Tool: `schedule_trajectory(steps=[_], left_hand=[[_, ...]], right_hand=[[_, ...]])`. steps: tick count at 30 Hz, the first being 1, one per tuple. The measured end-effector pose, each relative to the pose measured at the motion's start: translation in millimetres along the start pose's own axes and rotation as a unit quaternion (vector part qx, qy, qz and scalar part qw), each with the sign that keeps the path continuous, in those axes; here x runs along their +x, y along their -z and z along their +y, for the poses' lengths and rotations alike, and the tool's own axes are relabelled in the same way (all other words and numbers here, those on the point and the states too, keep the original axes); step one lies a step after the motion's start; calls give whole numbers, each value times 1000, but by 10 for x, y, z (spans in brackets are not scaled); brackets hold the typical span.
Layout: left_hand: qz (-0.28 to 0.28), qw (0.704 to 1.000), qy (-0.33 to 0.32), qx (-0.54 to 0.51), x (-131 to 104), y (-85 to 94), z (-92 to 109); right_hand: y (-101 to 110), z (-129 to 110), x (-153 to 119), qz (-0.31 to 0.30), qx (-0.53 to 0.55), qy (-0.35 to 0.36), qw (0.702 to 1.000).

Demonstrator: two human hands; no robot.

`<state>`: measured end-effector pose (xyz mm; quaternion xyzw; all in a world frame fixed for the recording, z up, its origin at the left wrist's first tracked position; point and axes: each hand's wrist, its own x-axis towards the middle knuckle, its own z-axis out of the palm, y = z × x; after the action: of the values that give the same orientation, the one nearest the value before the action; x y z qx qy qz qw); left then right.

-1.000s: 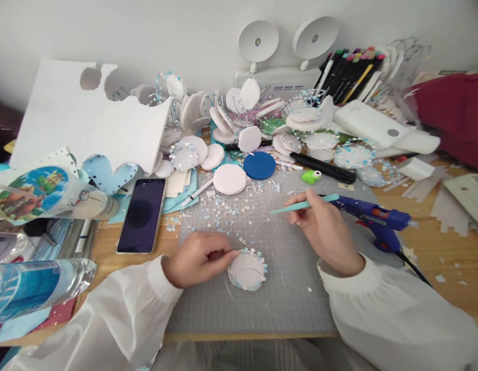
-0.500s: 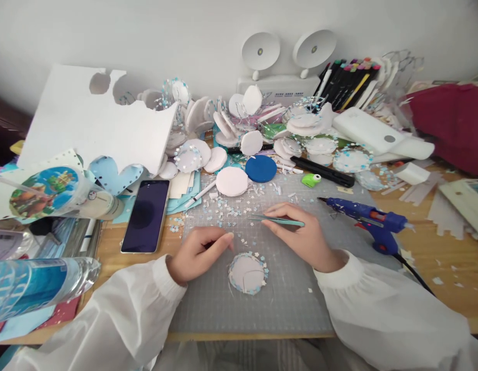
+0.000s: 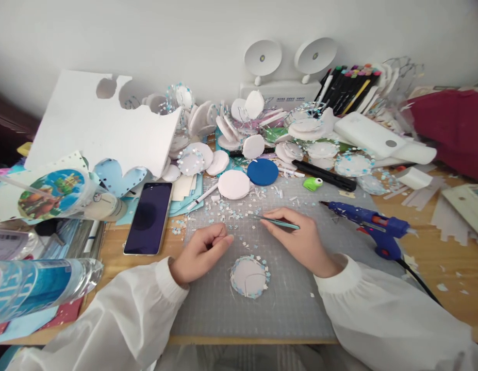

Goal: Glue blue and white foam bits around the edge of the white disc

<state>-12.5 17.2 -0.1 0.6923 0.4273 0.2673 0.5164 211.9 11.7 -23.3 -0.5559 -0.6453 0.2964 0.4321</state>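
My right hand [image 3: 295,237] grips green tweezers [image 3: 282,223], whose tips point left over small paper pieces scattered on the grey cutting mat [image 3: 285,314]. Curled above the mat's left part, my left hand [image 3: 202,252] has its thumb against the bent fingers; whatever it may hold is too small to make out. Between and below the hands lies a white disc [image 3: 249,278] edged with small blue and white flowers, touched by neither hand. Beyond the hands are a plain white disc [image 3: 233,184] and a blue round disc [image 3: 262,171].
A blue glue gun [image 3: 372,219] lies on the right, its cable running off the mat. On the left are a phone [image 3: 148,219], a cup [image 3: 53,193] and a water bottle [image 3: 41,288]. White discs, a black cutter [image 3: 324,175] and a green punch [image 3: 312,183] lie behind.
The view has shifted slightly, so everything sits a little lower. My left fingers have curled in more, and the tweezers in my right hand lie at a slightly changed angle.
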Motion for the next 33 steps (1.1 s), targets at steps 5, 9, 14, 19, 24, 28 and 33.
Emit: schedule_trajectory(steps=[5, 9, 14, 19, 24, 28, 33], left_hand=[[2, 999, -31, 12, -6, -10, -19], [-17, 999, -31, -17, -21, -12, -15], [8, 998, -37, -50, -6, 2, -10], [1, 996, -14, -91, -3, -1, -25], [4, 994, -10, -111, -11, -14, -50], [12, 994, -15, -104, -9, -19, -72], [44, 997, -29, -62, -13, -20, -71]], right_hand=[[-10, -12, -12, 10, -3, 27, 1000], [33, -59, -17, 29, 21, 13, 999], [117, -158, -45, 31, 86, -39, 995], [145, -237, -121, -10, 159, -34, 987], [130, -265, -160, -35, 169, -16, 985], [110, -276, -160, -38, 166, -25, 985], [85, -299, -174, -43, 171, -23, 984]])
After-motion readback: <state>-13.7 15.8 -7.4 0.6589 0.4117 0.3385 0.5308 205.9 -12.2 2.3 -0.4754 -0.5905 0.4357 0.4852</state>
